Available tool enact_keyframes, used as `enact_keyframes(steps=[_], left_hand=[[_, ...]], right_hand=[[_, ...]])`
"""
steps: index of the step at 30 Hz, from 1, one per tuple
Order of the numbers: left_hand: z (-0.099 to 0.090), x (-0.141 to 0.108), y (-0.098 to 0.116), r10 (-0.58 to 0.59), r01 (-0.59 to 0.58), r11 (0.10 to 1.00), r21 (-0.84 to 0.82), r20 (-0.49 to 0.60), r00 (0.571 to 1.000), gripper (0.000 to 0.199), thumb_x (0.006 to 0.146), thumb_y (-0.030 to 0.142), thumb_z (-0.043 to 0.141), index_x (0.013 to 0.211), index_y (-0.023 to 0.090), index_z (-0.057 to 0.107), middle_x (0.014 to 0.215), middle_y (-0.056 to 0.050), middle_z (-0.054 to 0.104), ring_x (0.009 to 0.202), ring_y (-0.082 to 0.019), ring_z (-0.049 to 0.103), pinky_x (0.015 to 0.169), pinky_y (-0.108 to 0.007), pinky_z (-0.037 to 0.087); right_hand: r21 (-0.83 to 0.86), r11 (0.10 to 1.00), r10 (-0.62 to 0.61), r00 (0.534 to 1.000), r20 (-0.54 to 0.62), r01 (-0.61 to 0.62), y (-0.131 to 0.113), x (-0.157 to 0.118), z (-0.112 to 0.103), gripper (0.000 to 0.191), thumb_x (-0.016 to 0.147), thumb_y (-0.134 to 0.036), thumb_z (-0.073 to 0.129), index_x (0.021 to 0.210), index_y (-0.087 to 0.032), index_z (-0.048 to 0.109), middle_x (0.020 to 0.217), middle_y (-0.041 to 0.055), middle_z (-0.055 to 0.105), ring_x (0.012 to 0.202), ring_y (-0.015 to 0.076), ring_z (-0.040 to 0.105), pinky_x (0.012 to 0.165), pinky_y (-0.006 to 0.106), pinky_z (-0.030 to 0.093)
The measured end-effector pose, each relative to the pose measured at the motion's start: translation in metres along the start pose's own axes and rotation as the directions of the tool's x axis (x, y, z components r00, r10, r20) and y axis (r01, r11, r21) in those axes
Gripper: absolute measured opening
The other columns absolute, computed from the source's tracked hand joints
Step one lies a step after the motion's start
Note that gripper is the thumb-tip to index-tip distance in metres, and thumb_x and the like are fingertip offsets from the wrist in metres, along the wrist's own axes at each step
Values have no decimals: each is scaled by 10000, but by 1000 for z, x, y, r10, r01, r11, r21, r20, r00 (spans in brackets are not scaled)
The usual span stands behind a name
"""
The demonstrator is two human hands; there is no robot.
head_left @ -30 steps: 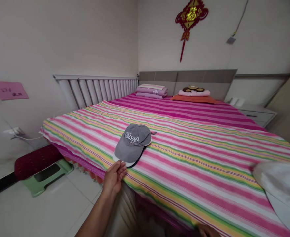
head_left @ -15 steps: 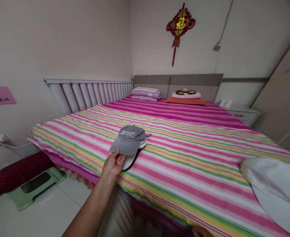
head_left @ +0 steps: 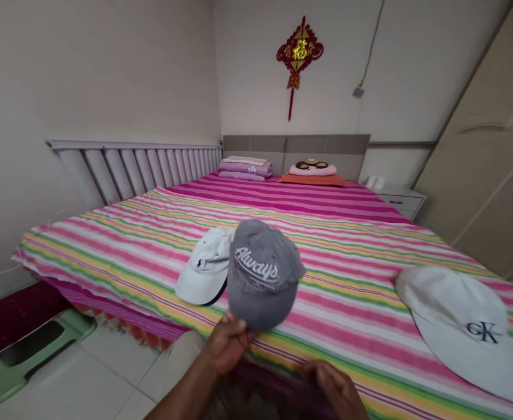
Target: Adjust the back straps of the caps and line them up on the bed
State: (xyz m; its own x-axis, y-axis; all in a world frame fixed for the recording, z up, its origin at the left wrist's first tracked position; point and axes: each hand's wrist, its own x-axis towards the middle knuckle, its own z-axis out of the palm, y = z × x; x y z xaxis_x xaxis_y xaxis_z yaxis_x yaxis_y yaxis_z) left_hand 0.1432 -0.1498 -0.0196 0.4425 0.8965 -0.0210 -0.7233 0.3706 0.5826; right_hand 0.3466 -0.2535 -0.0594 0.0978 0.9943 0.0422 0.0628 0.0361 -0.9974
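Gray cap (head_left: 263,271), pinched only at the brim (head_left: 260,312) by the left hand (head_left: 229,345), could be dropped; closure of the right hand (head_left: 336,388) cannot be told.

Bed (head_left: 348,326) mid-frame, headboard (head_left: 256,144) behind it. "Always" baseball cap (head_left: 263,280) at center, brim in left hand (head_left: 230,345), partly in front of polo-logo cap (head_left: 204,269), which lies on bed just left. CK cap (head_left: 461,326) on bed, lower right. Right hand (head_left: 333,385) bottom center-right. Plastic stool (head_left: 75,328) lower left, beside bed. Nightstand (head_left: 400,202) right of headboard.
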Motion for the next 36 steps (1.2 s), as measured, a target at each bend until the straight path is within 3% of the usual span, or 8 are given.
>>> enact_keyframes(steps=[1, 3, 7, 13, 17, 23, 29, 36], left_hand=[[-2, -7, -14, -61, 61, 998, -7, 31, 998, 406, 552, 49, 674, 935, 176, 628, 865, -39, 703, 831, -211, 640, 838, -354, 467], [-5, -19, -38, -151, 153, 988, -11, 107, 983, 381, 536, 69, 691, 900, 168, 644, 874, -50, 701, 882, -232, 626, 872, -370, 436], [-15, -37, -64, -294, 293, 955, 35, 214, 932, 427, 542, 80, 689, 951, 190, 635, 897, -59, 694, 965, -266, 592, 899, -411, 390], [-29, -35, -58, -318, 330, 944, -30, 191, 928, 253, 696, 264, 605, 927, 168, 643, 918, -92, 681, 1003, -258, 572, 900, -374, 383], [-25, -14, -50, -343, 357, 934, -32, 209, 916, 338, 785, 400, 493, 940, 131, 627, 931, -123, 669, 1000, -246, 573, 912, -375, 374], [7, 10, -34, -316, 328, 944, -39, 187, 930, 332, 667, 426, 630, 814, 128, 634, 842, -101, 686, 1014, -270, 563, 919, -394, 379], [24, 8, -17, -290, 298, 952, -71, 100, 952, 191, 480, 190, 712, 636, 161, 607, 686, -71, 688, 991, -324, 567, 876, -452, 416], [27, 4, -10, -313, 316, 947, -48, 65, 947, 243, 555, 284, 691, 736, 137, 622, 764, -104, 687, 960, -321, 587, 844, -462, 435]], right_hand=[[198, 979, 30, 997, 65, -43, -15, 7, 0, 409, 735, -567, 487, 778, -198, 659, 811, 72, 667, 822, 221, 587, 795, 318, 425], [556, 816, 70, 983, 170, -155, -41, 22, 0, 571, 705, -678, 407, 888, -201, 663, 900, 102, 677, 907, 248, 587, 872, 400, 393], [789, 597, 79, 989, 122, -145, -68, 40, -5, 510, 637, -671, 514, 795, -217, 683, 913, 94, 697, 1047, 262, 540, 960, 454, 315], [784, 601, 95, 988, 123, -156, -76, 32, -11, 304, 571, -535, 670, 606, -234, 687, 699, 65, 721, 1012, 287, 571, 931, 472, 363], [748, 626, 118, 975, 187, -219, -79, 26, -10, 320, 510, -530, 706, 600, -224, 695, 641, 73, 714, 946, 306, 606, 887, 458, 414], [732, 629, 193, 965, 179, -261, -73, 22, -17, 291, 534, -483, 717, 597, -200, 693, 561, 67, 696, 875, 302, 636, 862, 457, 435], [784, 587, 226, 971, 79, -200, -62, 16, -32, 185, 520, -365, 763, 610, -215, 702, 509, 47, 683, 817, 302, 653, 850, 472, 445], [804, 568, 271, 962, 21, -178, -51, 3, -28, 167, 507, -221, 778, 654, -204, 701, 569, 35, 702, 762, 293, 664, 824, 468, 462]])
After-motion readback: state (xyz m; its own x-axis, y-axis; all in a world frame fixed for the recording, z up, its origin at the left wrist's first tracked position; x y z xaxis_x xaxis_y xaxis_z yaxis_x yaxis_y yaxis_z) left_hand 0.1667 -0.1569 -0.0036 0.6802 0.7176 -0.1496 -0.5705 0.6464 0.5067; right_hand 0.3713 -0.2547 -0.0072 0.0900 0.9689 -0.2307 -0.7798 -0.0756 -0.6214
